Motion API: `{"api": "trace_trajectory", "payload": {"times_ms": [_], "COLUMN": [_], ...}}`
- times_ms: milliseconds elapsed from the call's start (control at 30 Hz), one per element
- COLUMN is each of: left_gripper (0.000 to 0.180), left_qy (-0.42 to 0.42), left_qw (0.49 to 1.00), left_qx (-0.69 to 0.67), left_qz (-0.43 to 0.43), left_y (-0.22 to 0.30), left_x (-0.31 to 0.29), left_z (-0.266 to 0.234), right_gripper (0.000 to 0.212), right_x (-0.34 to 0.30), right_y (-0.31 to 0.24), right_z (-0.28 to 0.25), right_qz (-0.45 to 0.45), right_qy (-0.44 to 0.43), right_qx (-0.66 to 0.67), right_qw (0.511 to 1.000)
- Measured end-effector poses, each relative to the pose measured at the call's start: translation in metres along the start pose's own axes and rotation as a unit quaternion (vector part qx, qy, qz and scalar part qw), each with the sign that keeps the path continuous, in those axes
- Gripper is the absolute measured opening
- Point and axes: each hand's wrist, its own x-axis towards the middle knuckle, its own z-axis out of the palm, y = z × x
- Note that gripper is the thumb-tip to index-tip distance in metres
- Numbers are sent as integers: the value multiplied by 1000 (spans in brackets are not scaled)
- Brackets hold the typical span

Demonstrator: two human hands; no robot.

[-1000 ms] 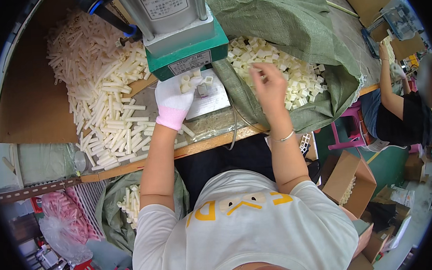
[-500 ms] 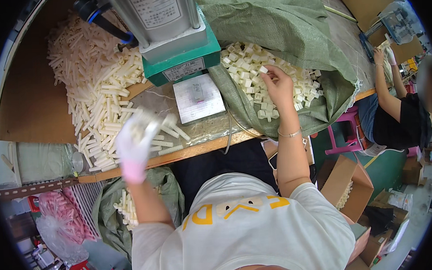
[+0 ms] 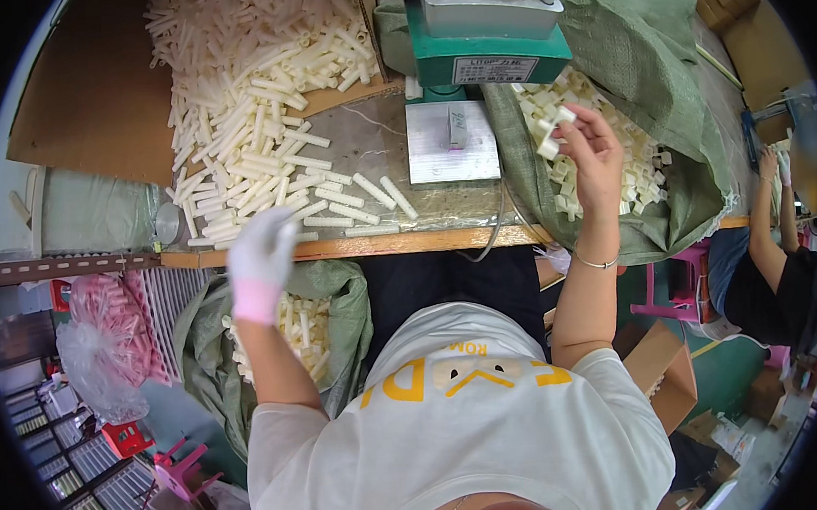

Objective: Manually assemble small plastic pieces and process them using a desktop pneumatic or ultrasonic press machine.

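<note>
My left hand (image 3: pixel 265 258), in a white glove with a pink cuff, is over the table's front edge, beside a heap of off-white ribbed plastic tubes (image 3: pixel 265 161). Its fingers look stretched out, and I see nothing in them. With bent fingers, my bare right hand (image 3: pixel 593 158) holds a small white square plastic piece (image 3: pixel 564 116) at its fingertips. That hand is above a green woven sack (image 3: pixel 698 138) full of similar square pieces (image 3: pixel 640 174). Between my hands stands a green and grey press (image 3: pixel 490 47), with a flat metal plate (image 3: pixel 436 157) under it.
Below the table edge (image 3: pixel 380 244), another green sack (image 3: pixel 200 340) contains more off-white pieces. A cardboard sheet (image 3: pixel 96 105) borders the tube heap. Pink parts in a clear bag (image 3: pixel 108 331) are at left. At right are an open carton (image 3: pixel 664 366) and a person (image 3: pixel 770 282) working.
My view has shifted, so the press and sack appear farther right. My gloved left hand has drawn off the loose tubes toward the table edge. My right hand still holds a square piece.
</note>
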Motion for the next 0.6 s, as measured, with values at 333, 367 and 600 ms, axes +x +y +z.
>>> {"api": "trace_trajectory", "payload": {"times_ms": [333, 367, 600], "left_gripper": [8, 7, 30], "left_qy": [-213, -231, -200], "left_qw": [840, 825, 965], "left_qx": [253, 267, -127], "left_qz": [430, 441, 116], "left_y": [32, 34, 62], "left_x": [78, 80, 74], "left_z": [100, 93, 55], "right_gripper": [39, 33, 28], "right_x": [-7, -4, -1], "right_y": [-4, 2, 46], "right_z": [77, 81, 83], "right_qz": [53, 46, -64], "right_qy": [-90, -103, -60], "right_qx": [83, 109, -74], "right_qw": [991, 988, 993]}}
